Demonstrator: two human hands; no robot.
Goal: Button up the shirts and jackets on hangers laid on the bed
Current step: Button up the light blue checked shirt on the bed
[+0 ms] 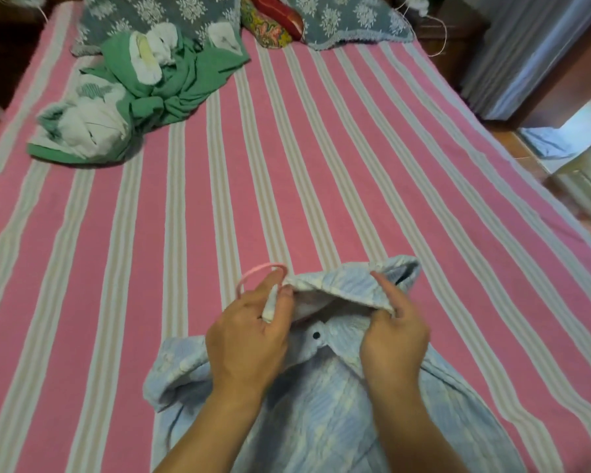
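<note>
A bed spread with a pink sheet striped in grey and beige (191,206) fills the room, and at its near edge the left hand (249,336) pinches one collar end of a pale blue checked shirt (321,421) beside the pink hanger hook (256,272), while the right hand (393,339) pinches the other side of the collar. One dark button (316,334) at the neck looks fastened; the placket below cannot be judged. Well apart, a crumpled green and white garment (133,97) waits near grey patterned pillows (157,18).

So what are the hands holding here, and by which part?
Both hold the light blue shirt by its collar: left hand pinches the left end, right hand the right edge.
</note>
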